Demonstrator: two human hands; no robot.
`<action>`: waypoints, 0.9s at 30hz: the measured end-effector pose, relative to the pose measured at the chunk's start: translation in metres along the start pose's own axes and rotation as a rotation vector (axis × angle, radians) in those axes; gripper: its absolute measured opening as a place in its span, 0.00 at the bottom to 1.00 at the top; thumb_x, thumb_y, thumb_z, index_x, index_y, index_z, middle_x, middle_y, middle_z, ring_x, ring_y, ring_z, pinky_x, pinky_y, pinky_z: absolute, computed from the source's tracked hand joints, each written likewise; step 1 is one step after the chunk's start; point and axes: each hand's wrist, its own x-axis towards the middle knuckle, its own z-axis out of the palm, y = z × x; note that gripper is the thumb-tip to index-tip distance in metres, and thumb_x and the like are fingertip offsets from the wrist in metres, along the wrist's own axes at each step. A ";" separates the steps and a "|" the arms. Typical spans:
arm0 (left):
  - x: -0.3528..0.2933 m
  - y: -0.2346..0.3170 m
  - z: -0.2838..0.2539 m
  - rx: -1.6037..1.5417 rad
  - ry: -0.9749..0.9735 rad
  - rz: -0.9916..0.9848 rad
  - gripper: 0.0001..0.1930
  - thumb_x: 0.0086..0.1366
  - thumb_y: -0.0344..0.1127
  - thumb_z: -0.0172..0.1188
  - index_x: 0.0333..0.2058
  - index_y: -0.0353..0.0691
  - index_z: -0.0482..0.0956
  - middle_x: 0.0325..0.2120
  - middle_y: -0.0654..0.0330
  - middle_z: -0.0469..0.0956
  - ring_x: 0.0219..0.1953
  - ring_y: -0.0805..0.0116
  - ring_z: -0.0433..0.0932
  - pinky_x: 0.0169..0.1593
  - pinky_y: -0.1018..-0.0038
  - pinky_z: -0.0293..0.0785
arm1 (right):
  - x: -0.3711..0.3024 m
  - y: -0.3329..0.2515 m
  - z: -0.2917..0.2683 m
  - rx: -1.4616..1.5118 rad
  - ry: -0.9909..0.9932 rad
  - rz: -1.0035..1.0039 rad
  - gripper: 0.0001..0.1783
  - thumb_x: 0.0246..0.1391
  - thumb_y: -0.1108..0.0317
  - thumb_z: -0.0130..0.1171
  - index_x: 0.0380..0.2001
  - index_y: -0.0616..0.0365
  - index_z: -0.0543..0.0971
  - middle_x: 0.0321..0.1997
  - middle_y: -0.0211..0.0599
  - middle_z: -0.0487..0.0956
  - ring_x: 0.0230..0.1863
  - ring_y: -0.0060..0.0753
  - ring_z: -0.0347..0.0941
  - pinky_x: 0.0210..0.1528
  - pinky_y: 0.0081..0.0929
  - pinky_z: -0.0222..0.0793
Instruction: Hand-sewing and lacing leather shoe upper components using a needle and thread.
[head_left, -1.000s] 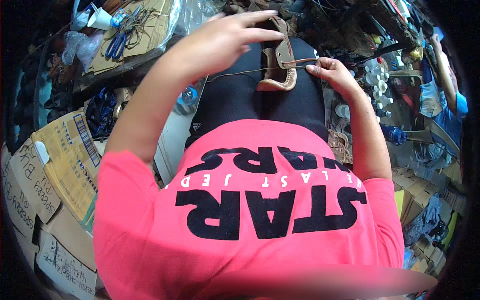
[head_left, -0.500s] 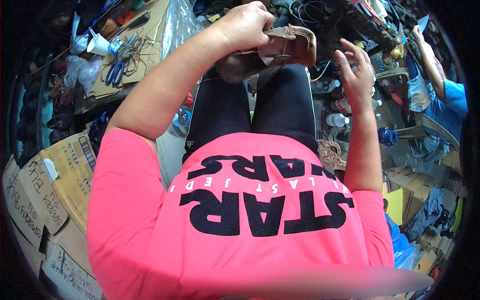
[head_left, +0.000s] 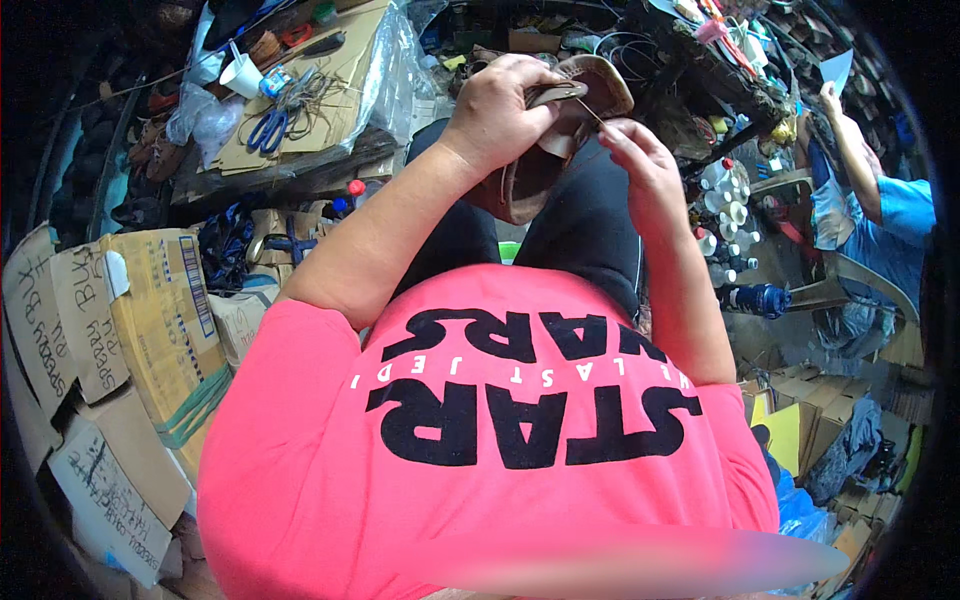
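Note:
A brown leather shoe [head_left: 524, 192] is held up over my lap, tilted, its opening and inner side partly showing. My left hand [head_left: 500, 112] is closed round the shoe's edge, thumb and fingers pinching a light-coloured leather flap by the rim. Close on the right, my right hand [head_left: 645, 165] has its fingertips pinched together on a thin straight strand [head_left: 591, 112]. That strand runs up to the shoe's edge beside my left thumb; whether it is thread or a needle I cannot tell.
At the left, cardboard sheets [head_left: 315, 110] bear blue-handled scissors [head_left: 268, 131], a white cup [head_left: 240, 75] and tangled strands. Cardboard boxes [head_left: 150, 330] stand nearer. Plastic bottles [head_left: 735, 213] cluster on the right, beyond which another person in a blue sleeve [head_left: 905, 205] holds something pale.
My right hand has moved left to the shoe and changed from spread fingers to a pinch on the strand. The shoe has turned in my left hand, which has shifted its grip.

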 end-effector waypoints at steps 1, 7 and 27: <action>-0.003 -0.004 -0.003 -0.012 0.028 -0.018 0.14 0.50 0.29 0.65 0.38 0.40 0.80 0.41 0.53 0.77 0.44 0.61 0.77 0.49 0.72 0.72 | -0.007 -0.010 -0.001 -0.029 -0.015 0.064 0.12 0.54 0.61 0.57 0.33 0.59 0.78 0.33 0.28 0.76 0.39 0.19 0.68 0.45 0.18 0.59; -0.022 -0.037 -0.023 -0.220 0.094 -0.299 0.10 0.54 0.28 0.62 0.36 0.36 0.79 0.36 0.61 0.79 0.38 0.75 0.77 0.41 0.79 0.73 | -0.051 -0.041 -0.035 0.190 -0.076 0.179 0.10 0.58 0.62 0.48 0.31 0.57 0.68 0.26 0.24 0.63 0.30 0.19 0.58 0.39 0.21 0.57; -0.076 -0.108 -0.033 -0.811 -0.082 -0.957 0.06 0.52 0.29 0.63 0.29 0.35 0.77 0.25 0.63 0.77 0.26 0.78 0.73 0.32 0.80 0.71 | -0.062 -0.172 -0.194 0.349 -0.140 -0.121 0.05 0.62 0.74 0.43 0.35 0.61 0.70 0.27 0.28 0.64 0.28 0.20 0.61 0.62 0.41 0.49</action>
